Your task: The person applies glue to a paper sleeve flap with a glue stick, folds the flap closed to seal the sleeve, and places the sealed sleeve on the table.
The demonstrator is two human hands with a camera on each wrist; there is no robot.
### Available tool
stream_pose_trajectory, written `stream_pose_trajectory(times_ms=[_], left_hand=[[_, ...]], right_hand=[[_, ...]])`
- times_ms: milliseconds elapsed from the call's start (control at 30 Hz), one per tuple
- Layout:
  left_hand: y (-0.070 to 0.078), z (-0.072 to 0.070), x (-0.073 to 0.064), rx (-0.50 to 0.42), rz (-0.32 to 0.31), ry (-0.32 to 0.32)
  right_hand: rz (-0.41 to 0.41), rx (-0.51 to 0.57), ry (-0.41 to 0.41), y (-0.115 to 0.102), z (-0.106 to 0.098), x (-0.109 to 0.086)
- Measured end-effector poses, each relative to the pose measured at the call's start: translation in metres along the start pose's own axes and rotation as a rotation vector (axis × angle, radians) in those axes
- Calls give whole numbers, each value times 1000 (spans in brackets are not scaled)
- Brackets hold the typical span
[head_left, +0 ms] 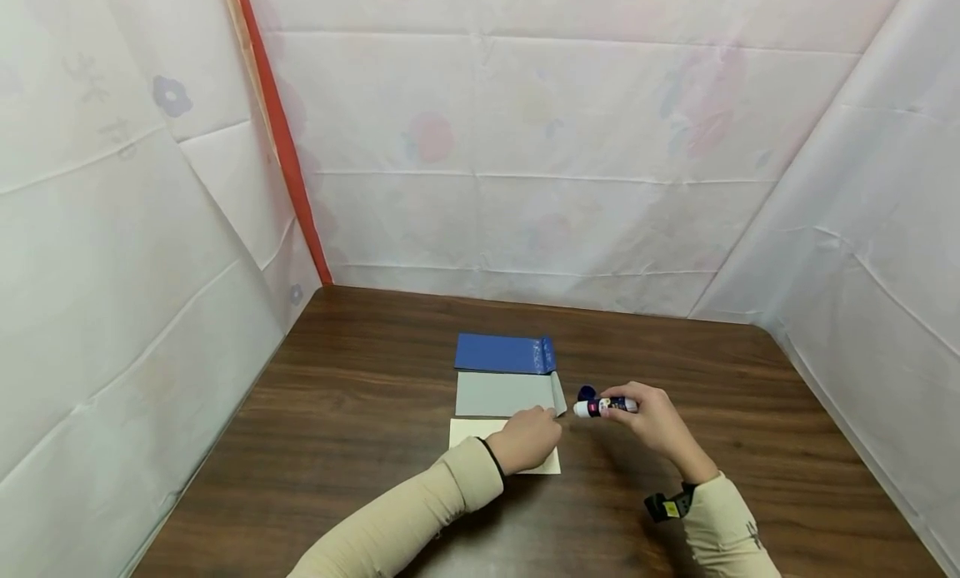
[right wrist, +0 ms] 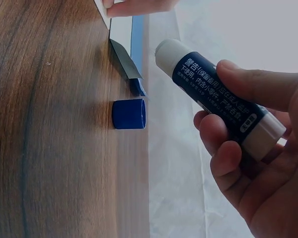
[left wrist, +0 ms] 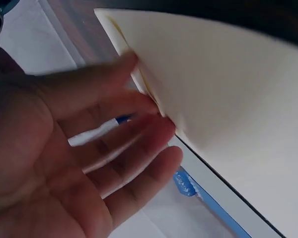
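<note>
My right hand grips a glue stick with a dark blue printed label, its white end pointing left. Its dark blue cap stands off the stick, on the table. Over the right part of a cream sheet of paper is my left hand. In the left wrist view its thumb and fingertips pinch at the sheet's slightly bent edge. Behind lies a grey sheet with its right end folded up. Farthest back, a blue sheet has a folded right end with whitish smears beside the crease.
The sheets lie in a column on the dark wood table. White printed cloth hangs behind the table and along both sides, with a red strip at the back left corner. A dark watch is on my right wrist.
</note>
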State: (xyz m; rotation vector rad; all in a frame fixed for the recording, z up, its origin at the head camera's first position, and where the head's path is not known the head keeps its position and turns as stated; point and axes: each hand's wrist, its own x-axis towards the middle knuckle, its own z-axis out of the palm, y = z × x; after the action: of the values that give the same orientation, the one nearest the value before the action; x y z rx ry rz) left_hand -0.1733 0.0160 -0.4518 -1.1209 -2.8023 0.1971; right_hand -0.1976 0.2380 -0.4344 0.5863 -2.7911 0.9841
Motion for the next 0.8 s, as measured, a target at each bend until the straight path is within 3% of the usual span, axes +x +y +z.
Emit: stream_pose_trajectory(times_ms=[233, 467, 800], left_hand=[[-4, 5, -1, -73, -6, -10], [-18, 4, 2, -185, -15, -37], [-34, 4, 5, -298, -37, -14]], right_hand=[[2, -1, -3, -1, -1, 0], [-12, -22, 8, -3, -2, 3], [-10, -33, -17, -6, -5, 5]])
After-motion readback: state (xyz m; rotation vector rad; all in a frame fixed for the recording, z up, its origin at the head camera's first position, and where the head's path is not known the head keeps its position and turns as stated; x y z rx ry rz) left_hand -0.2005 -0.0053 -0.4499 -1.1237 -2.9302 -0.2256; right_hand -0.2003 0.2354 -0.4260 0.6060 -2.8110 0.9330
